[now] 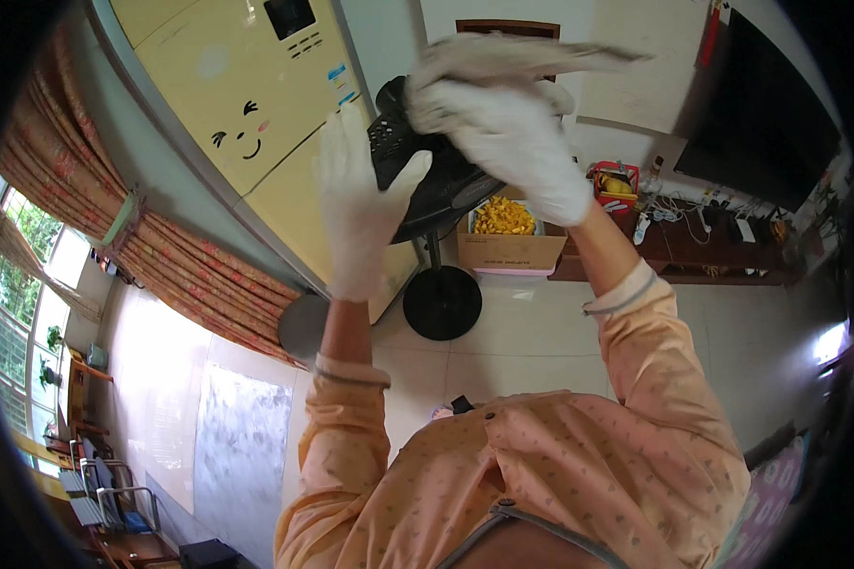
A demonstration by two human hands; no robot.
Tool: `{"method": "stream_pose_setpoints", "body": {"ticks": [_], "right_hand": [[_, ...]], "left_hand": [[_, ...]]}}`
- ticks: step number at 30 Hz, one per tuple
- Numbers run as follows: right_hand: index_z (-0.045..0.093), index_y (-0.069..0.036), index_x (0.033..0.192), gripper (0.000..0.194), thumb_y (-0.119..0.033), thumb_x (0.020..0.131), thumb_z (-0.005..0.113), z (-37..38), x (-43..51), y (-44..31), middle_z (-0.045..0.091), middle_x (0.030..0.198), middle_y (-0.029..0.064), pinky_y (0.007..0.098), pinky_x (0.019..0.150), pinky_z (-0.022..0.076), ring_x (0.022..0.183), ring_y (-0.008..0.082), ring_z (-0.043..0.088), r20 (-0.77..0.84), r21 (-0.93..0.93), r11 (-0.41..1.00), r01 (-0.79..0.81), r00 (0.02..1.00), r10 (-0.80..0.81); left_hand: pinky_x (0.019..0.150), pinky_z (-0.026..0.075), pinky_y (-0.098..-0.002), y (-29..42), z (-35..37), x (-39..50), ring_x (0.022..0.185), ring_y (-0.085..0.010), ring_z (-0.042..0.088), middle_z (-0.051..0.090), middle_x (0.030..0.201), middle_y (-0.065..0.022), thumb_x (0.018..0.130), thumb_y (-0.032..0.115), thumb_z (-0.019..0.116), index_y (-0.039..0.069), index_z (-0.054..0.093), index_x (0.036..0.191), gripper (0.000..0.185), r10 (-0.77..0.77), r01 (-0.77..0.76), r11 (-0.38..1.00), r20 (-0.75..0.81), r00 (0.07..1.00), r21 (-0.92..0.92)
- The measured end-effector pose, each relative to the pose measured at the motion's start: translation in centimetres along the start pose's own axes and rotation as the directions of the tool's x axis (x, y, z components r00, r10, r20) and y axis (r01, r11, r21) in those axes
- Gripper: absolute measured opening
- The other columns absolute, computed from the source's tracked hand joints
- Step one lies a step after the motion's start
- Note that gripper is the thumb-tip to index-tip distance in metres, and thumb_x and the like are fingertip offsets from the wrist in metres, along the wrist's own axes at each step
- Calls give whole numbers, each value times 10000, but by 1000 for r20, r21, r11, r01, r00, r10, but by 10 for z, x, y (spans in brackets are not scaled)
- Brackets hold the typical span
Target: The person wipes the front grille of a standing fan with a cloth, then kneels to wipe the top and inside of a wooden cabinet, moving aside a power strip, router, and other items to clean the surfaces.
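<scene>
A black appliance (423,188), probably a pedestal fan, stands before me on a thin pole with a round black base (443,306). My left hand (359,206), in a white glove, is raised at its left side with thumb and fingers spread and holds nothing. Whether it touches the black housing I cannot tell. My right hand (516,146), also gloved in white, grips a greyish cloth (498,60) over the appliance's upper right part. Motion blurs the cloth, and with the hand it hides much of the appliance's top.
Close on the left rises a yellow refrigerator (285,171), with a patterned curtain (185,256) beside it. Behind the pole sits a cardboard box (509,252) of yellow pieces. A low wooden cabinet (712,267) bears cables and a red basket (614,188), below a dark television (761,121).
</scene>
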State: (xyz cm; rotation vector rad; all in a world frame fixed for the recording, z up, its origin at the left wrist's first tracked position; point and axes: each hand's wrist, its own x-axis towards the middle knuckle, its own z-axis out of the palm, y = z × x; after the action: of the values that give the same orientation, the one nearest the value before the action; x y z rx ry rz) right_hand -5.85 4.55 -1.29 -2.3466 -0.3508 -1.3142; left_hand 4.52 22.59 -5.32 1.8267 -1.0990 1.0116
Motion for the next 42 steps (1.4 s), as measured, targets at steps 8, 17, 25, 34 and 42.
{"method": "stream_pose_setpoints", "body": {"ticks": [8, 17, 25, 34, 42], "right_hand": [[795, -211, 947, 183, -250, 821, 668, 42, 44, 30, 720, 827, 101, 446, 740, 522, 786, 321, 677, 224, -457, 873, 168, 972, -70], [740, -131, 835, 195, -195, 874, 560, 17, 46, 72, 708, 819, 137, 466, 742, 538, 778, 358, 677, -101, -352, 930, 103, 984, -148], [674, 12, 990, 270, -197, 995, 502, -16, -3, 192, 680, 908, 230, 472, 733, 501, 842, 399, 647, -455, -35, 841, -540, 758, 467], [696, 10, 1052, 260, -178, 1005, 523, 23, -45, 142, 670, 932, 131, 374, 796, 492, 863, 219, 612, -586, 625, 742, -242, 482, 651], [670, -28, 917, 128, -23, 789, 666, 123, -70, 44, 652, 905, 156, 467, 802, 503, 856, 326, 639, -461, -280, 913, -298, 876, 144]], "left_hand": [[937, 523, -446, -40, 43, 7, 1106, -417, 651, 674, 1194, -255, 664, 331, 947, -92, 509, 1405, 959, 45, -25, 985, 115, 992, -170], [893, 542, -428, -27, 54, 19, 1056, -406, 672, 688, 1150, -248, 676, 302, 941, -108, 490, 1412, 955, 57, -37, 993, 172, 983, -116], [841, 545, -424, -29, 48, 16, 988, -391, 672, 676, 1097, -223, 670, 297, 941, -113, 389, 1484, 1066, -24, 71, 976, 225, 974, -205], [841, 547, -416, -25, 47, 18, 1011, -392, 675, 683, 1076, -223, 667, 277, 946, -121, 395, 1472, 1054, -14, 57, 977, 203, 979, -205], [873, 530, -441, -33, 49, 13, 1022, -429, 661, 666, 1084, -262, 677, 291, 941, -115, 414, 1455, 1024, 29, -10, 993, 160, 987, -120]]}}
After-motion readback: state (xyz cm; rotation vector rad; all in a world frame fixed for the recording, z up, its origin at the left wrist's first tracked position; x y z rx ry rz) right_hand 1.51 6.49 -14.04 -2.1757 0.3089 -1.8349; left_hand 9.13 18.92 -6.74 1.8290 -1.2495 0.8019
